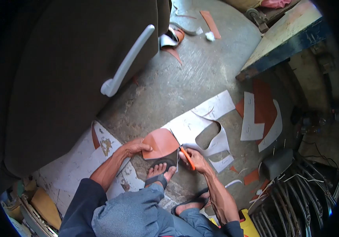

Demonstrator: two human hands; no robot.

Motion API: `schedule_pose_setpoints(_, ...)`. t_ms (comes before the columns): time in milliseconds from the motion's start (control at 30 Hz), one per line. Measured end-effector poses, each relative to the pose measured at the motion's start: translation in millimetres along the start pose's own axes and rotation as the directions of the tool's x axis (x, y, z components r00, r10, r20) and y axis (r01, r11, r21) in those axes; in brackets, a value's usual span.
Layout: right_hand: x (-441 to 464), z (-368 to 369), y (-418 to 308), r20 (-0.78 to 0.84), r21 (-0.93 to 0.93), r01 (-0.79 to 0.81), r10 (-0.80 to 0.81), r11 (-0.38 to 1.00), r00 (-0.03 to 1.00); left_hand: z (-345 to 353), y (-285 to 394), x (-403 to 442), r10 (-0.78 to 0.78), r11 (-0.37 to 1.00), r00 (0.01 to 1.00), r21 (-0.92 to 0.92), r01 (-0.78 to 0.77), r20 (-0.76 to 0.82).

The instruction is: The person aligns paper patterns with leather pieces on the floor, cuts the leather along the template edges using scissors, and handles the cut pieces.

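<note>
My left hand (138, 147) grips the left edge of an orange-brown sheet (161, 143), thumb on top. In my right hand (196, 158) is a pair of scissors with orange handles (188, 158), their blades at the right edge of the sheet. White cut material (193, 128) with a large curved cutout lies on the floor just beyond and to the right. The sheet is above my sandalled foot (160, 173). How far apart the blades are is too small to tell.
A dark padded panel with a grey lever (128, 59) fills the upper left. White and orange scraps (254, 118) lie on the floor at right, near a wooden table edge (284, 39). Black metal frames (288, 205) stand at lower right. White sheets (70, 170) lie at left.
</note>
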State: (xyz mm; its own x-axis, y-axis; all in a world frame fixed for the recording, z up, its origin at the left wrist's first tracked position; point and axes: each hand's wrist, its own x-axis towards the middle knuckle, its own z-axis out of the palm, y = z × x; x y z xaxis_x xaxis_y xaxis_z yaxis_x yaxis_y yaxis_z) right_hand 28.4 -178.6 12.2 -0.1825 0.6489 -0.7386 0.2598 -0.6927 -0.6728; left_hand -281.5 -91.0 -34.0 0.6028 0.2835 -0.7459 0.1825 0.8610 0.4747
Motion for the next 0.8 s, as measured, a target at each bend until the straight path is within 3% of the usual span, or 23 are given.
schedule_pose_setpoints(167, 7.2, -2.3, 17.7, 0.037, -0.04, 0.08, -0.079, 0.996, 0.996, -8.8, -6.2, -1.1, 0.013, 0.996, 1.0, 0.082, -0.015, 0.021)
schedule_pose_setpoints(233, 1.8, -1.0, -4.6, 0.106, 0.11, -0.041, 0.029, 0.993, 0.994, -15.2, -10.7, 0.8, 0.034, 0.993, 0.999, 0.114, -0.037, 0.024)
schedule_pose_setpoints(300, 12.3, -0.5, -4.4, 0.16, 0.102, -0.104, 0.086, 0.989, 0.983, -9.9, 0.6, -5.1, 0.019, 0.982, 0.999, 0.189, -0.025, 0.037)
schedule_pose_setpoints(333, 16.0, 1.2, -3.5, 0.17, 0.161, -0.068, 0.04, 0.985, 0.985, -11.3, -1.3, -2.0, 0.019, 0.978, 0.999, 0.208, -0.026, 0.033)
schedule_pose_setpoints(367, 19.5, 1.1, -1.8, 0.136, 0.106, 0.02, -0.035, 0.994, 0.99, -14.0, -3.5, 1.5, 0.015, 0.975, 1.0, 0.223, -0.021, 0.027)
schedule_pose_setpoints(467, 28.0, 2.2, 7.1, 0.115, 0.075, 0.033, -0.041, 0.997, 0.993, -5.2, 9.1, -7.0, -0.007, 0.987, 1.0, 0.163, 0.005, 0.017)
schedule_pose_setpoints(533, 24.1, 4.3, -0.6, 0.063, 0.001, 0.103, -0.103, 0.995, 0.993, -9.1, 10.7, -7.0, 0.013, 0.974, 1.0, 0.227, -0.015, 0.014)
schedule_pose_setpoints(700, 30.9, -0.2, -2.1, 0.161, 0.181, -0.022, -0.008, 0.983, 0.987, -11.4, 21.0, -12.7, 0.015, 0.951, 0.998, 0.308, -0.032, 0.055)
schedule_pose_setpoints(767, 14.6, 3.9, -30.7, -0.049, -0.135, 0.186, -0.194, 0.973, 0.98, -22.2, 23.8, -7.1, 0.015, 0.944, 0.995, 0.326, -0.046, 0.098)
schedule_pose_setpoints(800, 27.8, 2.8, -15.0, 0.026, 0.086, 0.09, -0.092, 0.992, 0.995, -27.5, 20.8, -5.1, 0.011, 0.94, 0.991, 0.336, -0.057, 0.137)
